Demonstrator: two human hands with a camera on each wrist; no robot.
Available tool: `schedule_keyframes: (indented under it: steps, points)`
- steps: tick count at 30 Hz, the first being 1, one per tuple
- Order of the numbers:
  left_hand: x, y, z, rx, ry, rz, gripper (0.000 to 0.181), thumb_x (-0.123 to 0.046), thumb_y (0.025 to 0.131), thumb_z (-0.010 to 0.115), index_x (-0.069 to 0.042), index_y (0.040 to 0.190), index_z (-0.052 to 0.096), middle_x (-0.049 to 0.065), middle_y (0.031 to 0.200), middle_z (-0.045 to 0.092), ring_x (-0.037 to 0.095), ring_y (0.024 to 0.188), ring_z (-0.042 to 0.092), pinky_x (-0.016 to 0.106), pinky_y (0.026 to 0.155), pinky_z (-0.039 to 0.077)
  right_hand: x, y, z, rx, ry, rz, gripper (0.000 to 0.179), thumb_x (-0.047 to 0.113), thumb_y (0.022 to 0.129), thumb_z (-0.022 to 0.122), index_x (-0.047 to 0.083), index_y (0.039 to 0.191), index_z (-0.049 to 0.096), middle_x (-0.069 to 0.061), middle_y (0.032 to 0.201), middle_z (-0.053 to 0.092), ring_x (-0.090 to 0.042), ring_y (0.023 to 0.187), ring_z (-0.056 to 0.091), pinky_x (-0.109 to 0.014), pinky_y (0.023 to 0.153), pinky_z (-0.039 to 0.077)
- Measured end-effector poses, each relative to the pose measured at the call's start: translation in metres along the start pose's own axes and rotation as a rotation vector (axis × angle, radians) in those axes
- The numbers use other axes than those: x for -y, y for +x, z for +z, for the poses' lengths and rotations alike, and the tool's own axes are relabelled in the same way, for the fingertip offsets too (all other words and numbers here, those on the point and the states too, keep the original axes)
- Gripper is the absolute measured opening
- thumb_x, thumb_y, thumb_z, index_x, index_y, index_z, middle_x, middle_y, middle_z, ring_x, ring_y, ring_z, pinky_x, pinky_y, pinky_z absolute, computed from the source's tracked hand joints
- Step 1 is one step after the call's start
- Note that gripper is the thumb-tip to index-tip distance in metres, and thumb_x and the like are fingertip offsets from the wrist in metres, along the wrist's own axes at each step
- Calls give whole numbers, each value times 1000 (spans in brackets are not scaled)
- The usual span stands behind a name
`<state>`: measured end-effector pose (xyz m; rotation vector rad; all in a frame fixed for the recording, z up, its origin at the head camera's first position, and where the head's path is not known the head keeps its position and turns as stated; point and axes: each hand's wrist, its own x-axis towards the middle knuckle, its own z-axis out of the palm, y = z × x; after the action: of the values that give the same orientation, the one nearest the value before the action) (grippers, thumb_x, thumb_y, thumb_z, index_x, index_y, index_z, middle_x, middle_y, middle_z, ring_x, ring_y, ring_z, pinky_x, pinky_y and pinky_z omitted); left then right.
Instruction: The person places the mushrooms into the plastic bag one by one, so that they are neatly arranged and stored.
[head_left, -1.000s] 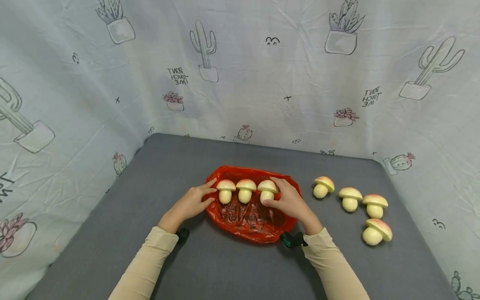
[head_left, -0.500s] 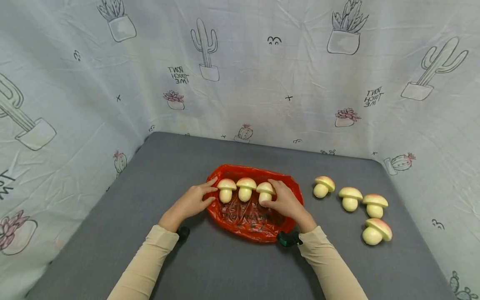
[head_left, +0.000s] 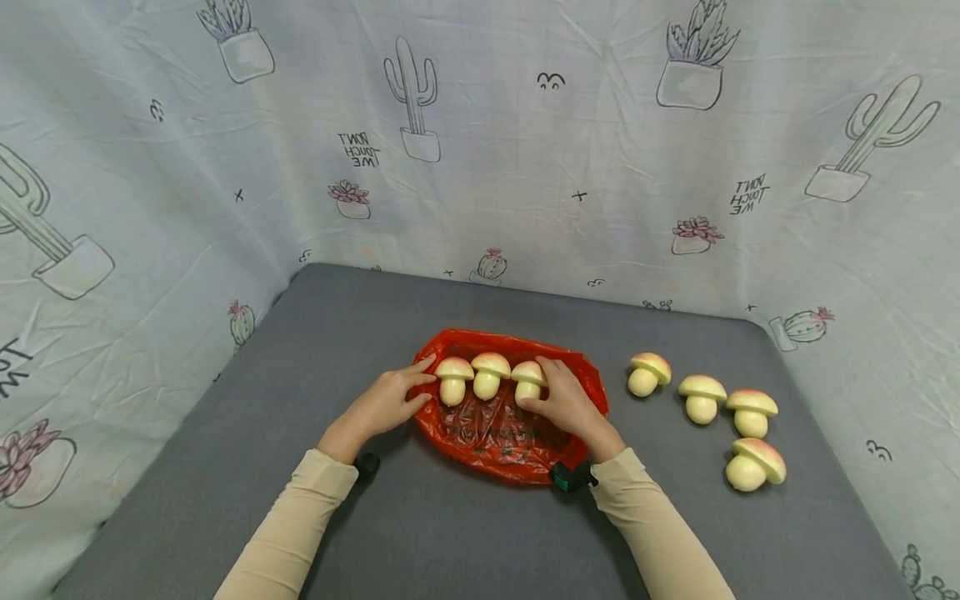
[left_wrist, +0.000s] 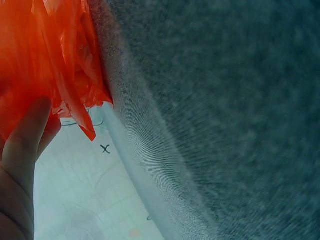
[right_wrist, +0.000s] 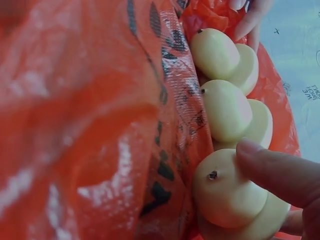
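A dark grey table (head_left: 465, 542) is spreading across the lower half of the head view, its far edge sloping slightly down towards the right. A pale, creased cloth (head_left: 480, 192) is rising behind it and along both sides, showing drawings of potted cacti and succulents. Backwards lettering (head_left: 360, 150) is appearing at upper left and again at right, seemingly spelling "DON'T TOUCH ME". In the right wrist view, dark print is running along the red plastic bag (head_left: 510, 467), too distorted for reading. The bag is lying open at centre, holding three cream mushrooms in a row. The right hand (head_left: 567, 404) is gripping the rightmost mushroom (head_left: 528, 385), thumb against its stem. The left hand (head_left: 378, 408) is touching the bag's left side, its thumb and fingers standing apart in the head view; whether it is pinching the plastic, I cannot tell. Four loose mushrooms (head_left: 701, 398) are lying on the table at right.
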<state>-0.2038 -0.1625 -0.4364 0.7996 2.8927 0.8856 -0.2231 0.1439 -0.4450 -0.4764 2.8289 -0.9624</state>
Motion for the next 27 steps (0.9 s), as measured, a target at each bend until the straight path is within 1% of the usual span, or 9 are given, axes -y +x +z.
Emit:
schedule_keyframes:
  steps: [6, 10, 12, 13, 18, 19, 20, 24, 27]
  points:
    - [0, 0, 0, -6, 2, 1, 37, -10, 90, 63, 3, 124, 61, 18, 145, 42, 36, 125, 50, 48, 98, 45, -1, 2, 3, -3, -21, -11, 83, 31, 82, 74, -9, 142, 33, -28, 135, 44, -40, 124, 45, -51, 101, 39]
    - [0, -1, 0, -8, 3, -1, 37, -11, 90, 63, 3, 124, 61, 17, 146, 42, 36, 124, 50, 48, 98, 45, -2, 3, 4, -10, -20, -10, 84, 31, 82, 74, -11, 142, 32, -28, 137, 43, -41, 125, 43, -52, 103, 38]
    - [0, -1, 0, -5, 4, -2, 37, -11, 90, 63, 3, 124, 61, 17, 146, 42, 35, 123, 51, 47, 97, 45, -4, 2, 5, -3, -17, -3, 86, 32, 82, 74, -11, 142, 30, -29, 139, 41, -41, 127, 42, -52, 103, 38]
    - [-1, -1, 0, -2, 1, -5, 37, -10, 90, 62, 2, 124, 61, 17, 146, 41, 35, 118, 55, 46, 95, 47, -4, 2, 4, 1, -10, 3, 87, 32, 82, 74, -11, 143, 29, -29, 140, 40, -42, 128, 41, -52, 104, 37]
    - [-1, -1, 0, 0, -6, -16, 35, -10, 90, 62, 1, 124, 62, 18, 145, 42, 34, 116, 57, 40, 86, 49, -4, -2, 1, 17, 2, -2, 89, 31, 82, 74, -12, 144, 26, -30, 144, 36, -43, 131, 37, -54, 106, 34]
    - [-1, -1, 1, 2, -7, -17, 35, -10, 90, 62, 1, 124, 62, 17, 145, 42, 34, 116, 57, 41, 86, 49, -3, -3, 0, 16, 2, -2, 89, 30, 82, 74, -12, 144, 26, -30, 144, 36, -43, 132, 37, -54, 106, 34]
    - [-1, -1, 1, 2, -5, -17, 36, -11, 90, 62, 1, 124, 62, 17, 145, 42, 34, 122, 53, 42, 89, 49, -3, -4, -1, 14, 0, -5, 88, 30, 82, 74, -11, 144, 26, -29, 144, 36, -43, 132, 37, -54, 106, 34]
    - [-1, -1, 0, 7, -5, -12, 37, -11, 90, 63, 2, 125, 61, 16, 146, 41, 35, 124, 50, 47, 97, 46, 0, -12, -10, -1, 8, -11, 86, 29, 83, 74, -7, 145, 28, -25, 147, 35, -40, 134, 36, -54, 106, 34]
    - [-1, -1, 0, 3, -8, -11, 37, -10, 90, 63, 2, 125, 61, 16, 146, 41, 35, 125, 49, 47, 97, 46, 0, -20, -16, -28, 23, -24, 81, 26, 83, 74, -3, 145, 31, -23, 146, 38, -39, 134, 37, -54, 105, 35]
